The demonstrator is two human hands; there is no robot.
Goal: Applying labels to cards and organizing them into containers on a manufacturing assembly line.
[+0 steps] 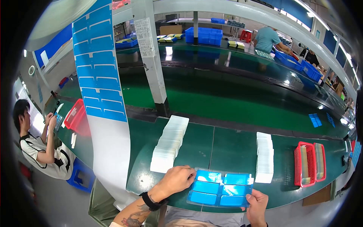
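A clear plastic sheet with several glossy blue rectangles (207, 187) is held just above the near edge of the green table, tilted and catching the light. At its lower right corner my right hand (258, 202) grips the edge, thumb on top. My left hand (178, 181) is closed at the upper left corner, its fingertips pinched on the sheet's edge; the curled fingers hide the exact hold. Beyond my left hand lies a long fanned stack of pale flat pieces (171, 142). A second pale stack (264, 157) lies beyond the sheet to the right.
Two red baskets (304, 164) with upright thin pieces stand at the right. A long strip with blue cutouts (99, 64) hangs down at the left, near a metal post (150, 60). A seated co-worker (41, 143) works at far left beside a red bin (77, 117). A dark green conveyor (227, 102) runs behind.
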